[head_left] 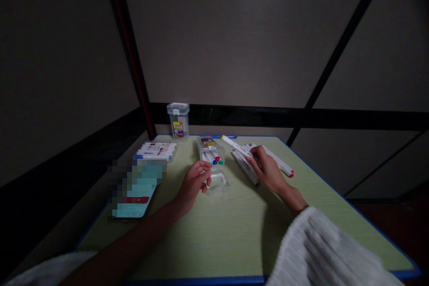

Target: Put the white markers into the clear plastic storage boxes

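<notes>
My left hand (196, 181) hovers curled beside a clear plastic lid (218, 183) lying on the table, its fingers loosely bent; whether they grip anything is hard to see. Just beyond it a clear marker box (209, 149) lies on its side with several coloured marker caps showing. My right hand (266, 167) rests on a loose row of white markers (244, 156) spread on the table, fingers bent over them and touching one.
A pale green table (234, 232) with a blue edge. An upright clear box (178, 120) stands at the back. A flat pack of markers (156, 150) lies left, and a phone (136, 192) sits in front of it. Dark walls surround the table.
</notes>
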The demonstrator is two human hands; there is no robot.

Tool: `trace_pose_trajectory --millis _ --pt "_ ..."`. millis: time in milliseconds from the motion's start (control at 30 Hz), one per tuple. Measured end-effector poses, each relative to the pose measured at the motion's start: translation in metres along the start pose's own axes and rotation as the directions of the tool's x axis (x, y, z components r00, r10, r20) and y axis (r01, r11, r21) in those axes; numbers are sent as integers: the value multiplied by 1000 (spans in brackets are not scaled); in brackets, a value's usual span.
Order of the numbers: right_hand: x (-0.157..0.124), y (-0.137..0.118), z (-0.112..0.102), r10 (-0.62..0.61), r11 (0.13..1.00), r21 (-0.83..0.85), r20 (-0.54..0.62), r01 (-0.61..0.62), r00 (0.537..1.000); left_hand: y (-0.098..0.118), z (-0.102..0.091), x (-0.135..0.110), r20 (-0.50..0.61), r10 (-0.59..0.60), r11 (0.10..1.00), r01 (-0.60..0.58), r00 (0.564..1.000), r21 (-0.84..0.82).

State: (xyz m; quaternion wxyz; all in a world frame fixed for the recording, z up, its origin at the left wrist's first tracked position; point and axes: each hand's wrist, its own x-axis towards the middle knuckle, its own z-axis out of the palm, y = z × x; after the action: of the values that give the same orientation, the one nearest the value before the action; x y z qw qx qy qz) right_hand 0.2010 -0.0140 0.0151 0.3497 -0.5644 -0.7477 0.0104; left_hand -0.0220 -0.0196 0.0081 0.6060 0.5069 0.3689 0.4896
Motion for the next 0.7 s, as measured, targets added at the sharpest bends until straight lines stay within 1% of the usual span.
trace_pose_trajectory --millis 67,100,200,300,433,700 --pt "-3 -8 1 -94 991 97 60 88 994 -3 -2 2 -12 53 998 -53 998 37" --pt "-5 -11 1 -125 985 133 96 112 987 -5 -2 3 -16 75 996 -74 997 48" --pt "-8 -19 4 -179 966 218 193 136 965 -9 -4 6 -25 115 991 -112 993 73" --pt "-9 -22 6 -205 953 271 254 134 945 -9 -4 7 -50 120 989 -115 992 95" --pt "-8 -22 7 -208 951 283 291 123 934 -6 -3 5 -61 105 991 -99 993 91" --pt "-7 -20 7 -195 947 306 309 97 931 -4 -2 4 -63 107 990 -101 992 98"
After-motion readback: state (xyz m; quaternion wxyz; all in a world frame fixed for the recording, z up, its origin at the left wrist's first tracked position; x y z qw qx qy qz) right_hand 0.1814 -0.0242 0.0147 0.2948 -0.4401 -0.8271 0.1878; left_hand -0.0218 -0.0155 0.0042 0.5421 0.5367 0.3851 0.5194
